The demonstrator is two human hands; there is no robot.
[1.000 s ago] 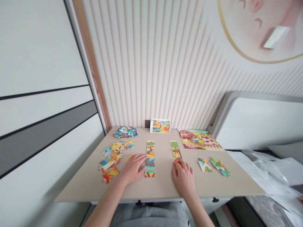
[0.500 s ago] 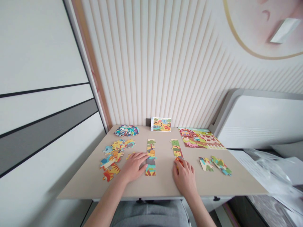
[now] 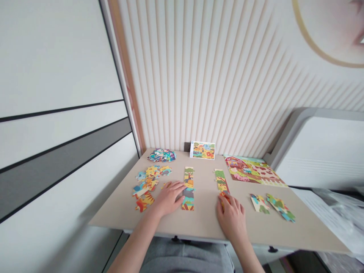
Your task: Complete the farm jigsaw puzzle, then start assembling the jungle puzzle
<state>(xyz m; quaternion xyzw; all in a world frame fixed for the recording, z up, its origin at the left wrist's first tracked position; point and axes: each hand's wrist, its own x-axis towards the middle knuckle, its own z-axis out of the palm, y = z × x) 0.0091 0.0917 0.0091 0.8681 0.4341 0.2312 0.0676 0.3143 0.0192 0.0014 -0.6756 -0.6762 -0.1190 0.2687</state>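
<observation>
My left hand lies flat on the table with its fingers stretched out. Its fingertips touch the edge of a joined vertical strip of jigsaw puzzle pieces. Part of another yellow piece peeks out behind that hand. Farther right, my right hand has its fingers curled over a red-orange puzzle piece, mostly hidden under them. This piece is at the near end of a second strip, with green trees on it; whether the two are joined I cannot tell.
Loose puzzle pieces lie left of my hands, with a blue-purple pile behind. A picture card leans at the wall. On the right are a finished farm puzzle and more pieces near the table edge.
My view has turned left, so everything on the table appears farther right. Both hands keep about the same places beside the two strips.
</observation>
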